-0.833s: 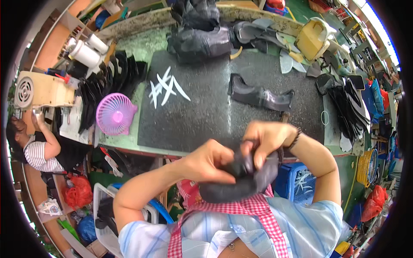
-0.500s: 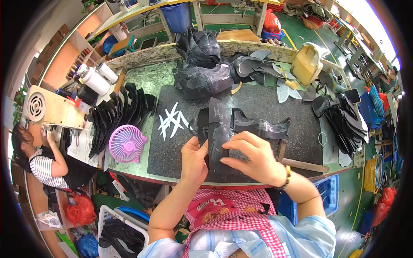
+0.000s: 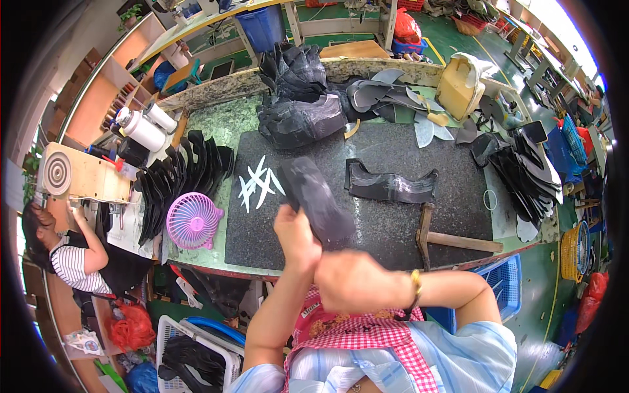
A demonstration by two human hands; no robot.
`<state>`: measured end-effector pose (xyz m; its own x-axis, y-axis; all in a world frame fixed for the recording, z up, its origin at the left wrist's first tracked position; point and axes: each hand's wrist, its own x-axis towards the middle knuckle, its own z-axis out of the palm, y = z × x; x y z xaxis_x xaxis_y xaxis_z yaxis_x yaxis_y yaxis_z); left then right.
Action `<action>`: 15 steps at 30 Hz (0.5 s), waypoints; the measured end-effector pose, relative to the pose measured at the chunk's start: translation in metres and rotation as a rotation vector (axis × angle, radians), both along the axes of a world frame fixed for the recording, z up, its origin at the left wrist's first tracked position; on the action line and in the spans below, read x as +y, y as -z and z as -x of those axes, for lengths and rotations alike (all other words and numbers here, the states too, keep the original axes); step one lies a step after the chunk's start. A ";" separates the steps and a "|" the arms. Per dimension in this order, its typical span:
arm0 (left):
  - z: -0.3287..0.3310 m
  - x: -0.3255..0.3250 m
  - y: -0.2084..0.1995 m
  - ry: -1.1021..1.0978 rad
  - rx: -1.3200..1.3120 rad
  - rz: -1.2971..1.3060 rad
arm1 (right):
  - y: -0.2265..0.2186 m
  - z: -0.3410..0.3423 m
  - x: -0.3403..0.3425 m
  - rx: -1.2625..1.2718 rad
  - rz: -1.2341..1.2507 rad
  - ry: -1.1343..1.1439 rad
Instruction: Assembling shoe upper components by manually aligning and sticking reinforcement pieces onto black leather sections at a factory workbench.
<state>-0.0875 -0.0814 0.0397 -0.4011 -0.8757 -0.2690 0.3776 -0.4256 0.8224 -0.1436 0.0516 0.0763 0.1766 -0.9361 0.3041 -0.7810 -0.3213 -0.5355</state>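
My left hand [image 3: 296, 237] grips the near left edge of a curved black leather-like piece [image 3: 318, 200], tilted above the dark speckled mat [image 3: 452, 223]. Motion blurs my right hand [image 3: 359, 278], which is off the piece and low in front of the apron; its fingers are smeared. Flat on the mat to the right lies a similar black piece [image 3: 393, 184] with a dull grey patch. A wooden-handled hammer [image 3: 462, 242] rests near the mat's front edge. Thin white strips [image 3: 261, 186] are crossed over each other on the left of the mat.
Stacked black pieces [image 3: 301, 121] stand at the back, with more at left [image 3: 180, 183] and right [image 3: 524, 173]. A purple fan [image 3: 194, 221] sits left of the mat. A yellow container [image 3: 462, 85] stands at back right. At far left a co-worker [image 3: 78, 252] sits by a machine.
My right hand has come away from the black piece and moved down toward my body. The piece, still in my left hand, has turned from upright to slanting, its near end to the right.
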 end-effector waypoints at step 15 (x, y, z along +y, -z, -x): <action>0.006 0.002 -0.020 -0.049 0.169 0.189 | 0.025 0.042 -0.008 -1.524 -0.506 0.156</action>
